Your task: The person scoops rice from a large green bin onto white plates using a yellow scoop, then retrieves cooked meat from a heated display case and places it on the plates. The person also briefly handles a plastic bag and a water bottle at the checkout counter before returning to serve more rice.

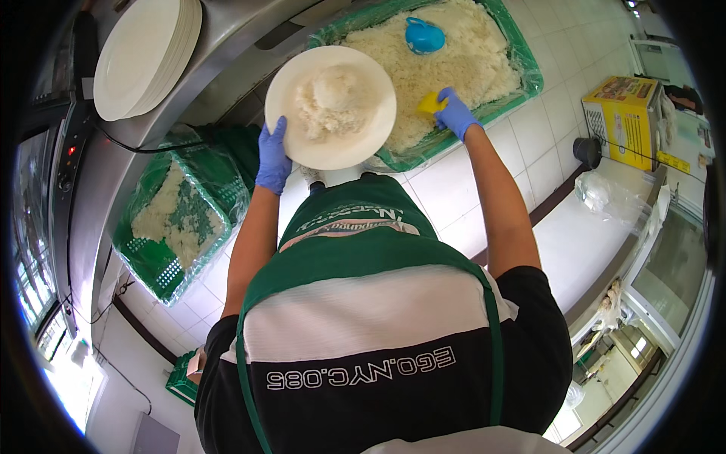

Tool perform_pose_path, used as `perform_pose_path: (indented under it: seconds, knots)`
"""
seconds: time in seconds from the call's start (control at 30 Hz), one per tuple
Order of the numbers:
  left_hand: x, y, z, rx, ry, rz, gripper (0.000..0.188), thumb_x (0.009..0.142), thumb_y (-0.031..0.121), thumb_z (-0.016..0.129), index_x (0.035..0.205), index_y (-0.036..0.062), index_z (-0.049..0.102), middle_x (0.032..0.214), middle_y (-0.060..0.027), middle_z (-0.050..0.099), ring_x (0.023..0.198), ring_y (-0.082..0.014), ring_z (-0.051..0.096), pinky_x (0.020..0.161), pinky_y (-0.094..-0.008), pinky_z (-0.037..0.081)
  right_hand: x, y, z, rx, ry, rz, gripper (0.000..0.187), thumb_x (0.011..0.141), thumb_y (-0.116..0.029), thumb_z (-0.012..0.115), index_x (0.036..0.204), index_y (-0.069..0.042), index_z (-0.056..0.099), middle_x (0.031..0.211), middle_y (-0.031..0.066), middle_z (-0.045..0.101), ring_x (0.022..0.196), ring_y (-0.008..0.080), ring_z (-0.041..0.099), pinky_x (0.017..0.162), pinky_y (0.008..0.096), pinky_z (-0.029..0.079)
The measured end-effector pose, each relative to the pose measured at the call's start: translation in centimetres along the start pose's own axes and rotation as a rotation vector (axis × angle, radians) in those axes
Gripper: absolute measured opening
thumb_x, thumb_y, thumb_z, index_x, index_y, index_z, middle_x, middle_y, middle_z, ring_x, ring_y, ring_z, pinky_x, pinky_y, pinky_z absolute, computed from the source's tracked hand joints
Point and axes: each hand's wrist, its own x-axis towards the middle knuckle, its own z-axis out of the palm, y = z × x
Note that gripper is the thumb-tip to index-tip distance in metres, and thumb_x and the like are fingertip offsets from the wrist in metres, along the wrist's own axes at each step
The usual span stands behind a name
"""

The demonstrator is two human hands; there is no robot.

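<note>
My left hand, in a blue glove, grips the left rim of a round white plate. A mound of white rice with a rounded top sits in the middle of the plate. My gloved right hand is closed on a yellow scoop, which is low against the rice in a large green crate lined with clear plastic. Farther back on that bed of rice lies a blue scoop, held by no one.
A stack of white plates stands on the metal counter at the upper left. Below it is a second green crate with less rice. At right, a yellow box and a plastic bag rest on a pale surface. The floor is tiled.
</note>
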Motion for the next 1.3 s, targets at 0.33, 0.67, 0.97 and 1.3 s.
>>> perform_pose_path:
  seconds: [0.33, 0.67, 0.97, 1.3]
  knots:
    - [-2.5, 3.9, -3.4, 0.030, 0.054, 0.064, 0.041, 0.091, 0.017, 0.058, 0.126, -0.0014, 0.047, 0.115, -0.0130, 0.060, 0.097, -0.0225, 0.063, 0.085, -0.0340, 0.052, 1.9, -1.4, 2.2, -0.810, 0.168, -0.677, 0.016, 0.083, -0.016, 0.055, 0.088, -0.004, 0.063, 0.085, 0.0206, 0.061, 0.084, 0.0370, 0.061, 0.073, 0.0438, 0.049]
    - [-2.8, 4.7, -4.8, 0.016, 0.064, 0.111, 0.041, 0.091, 0.016, 0.057, 0.127, -0.0009, 0.047, 0.117, -0.0123, 0.059, 0.100, -0.0226, 0.062, 0.087, -0.0343, 0.051, -4.2, -2.4, 4.3, -0.495, -0.071, -0.733, 0.018, 0.081, -0.022, 0.059, 0.077, -0.004, 0.062, 0.080, 0.0164, 0.062, 0.076, 0.0352, 0.060, 0.070, 0.0436, 0.048]
    - [-2.1, 5.5, -4.0, 0.022, 0.004, 0.127, 0.042, 0.091, 0.018, 0.058, 0.127, -0.0006, 0.047, 0.117, -0.0128, 0.059, 0.100, -0.0230, 0.062, 0.087, -0.0344, 0.051, -3.9, -2.3, 6.4, -0.566, 0.050, -0.700, 0.022, 0.080, -0.026, 0.060, 0.075, -0.004, 0.062, 0.079, 0.0165, 0.062, 0.074, 0.0348, 0.060, 0.067, 0.0424, 0.047]
    - [-0.9, 5.8, -1.4, -0.033, -0.045, 0.151, 0.037, 0.093, 0.016, 0.055, 0.125, -0.0001, 0.048, 0.116, -0.0125, 0.060, 0.099, -0.0227, 0.062, 0.086, -0.0343, 0.051, -9.7, -4.9, -0.8, 0.265, 0.177, -0.386, 0.018, 0.083, -0.017, 0.065, 0.090, -0.001, 0.065, 0.085, 0.0109, 0.066, 0.076, 0.0160, 0.061, 0.070, 0.0270, 0.047]
